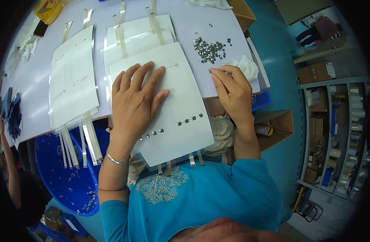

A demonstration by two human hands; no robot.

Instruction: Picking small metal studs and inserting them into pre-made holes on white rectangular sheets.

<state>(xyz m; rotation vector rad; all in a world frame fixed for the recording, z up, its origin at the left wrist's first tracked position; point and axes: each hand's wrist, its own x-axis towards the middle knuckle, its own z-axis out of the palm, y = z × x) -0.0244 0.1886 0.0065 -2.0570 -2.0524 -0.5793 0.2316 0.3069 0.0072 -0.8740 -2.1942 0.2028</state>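
Note:
My left hand (138, 94) lies flat with spread fingers on the top white sheet (181, 94) of a stack at the table's front edge. Small dark, shiny squares run in a row along the sheet's near end, and flat ribbon tails (192, 159) hang below it. To the right, my right hand (235, 90) is closed in a pinch, with a tiny silvery metal piece (210, 70) at its fingertips. Just beyond it, loose shiny metal pieces (209, 49) form a scattered pile on the table.
Another stack of white sheets (74, 80) with ribbon tails lies left. Below it stands a blue tub (66, 177) holding scraps. A white cloth (248, 68) lies by my right hand. A cardboard box (279, 127) and shelving (334, 133) stand right. People are at the left and far right.

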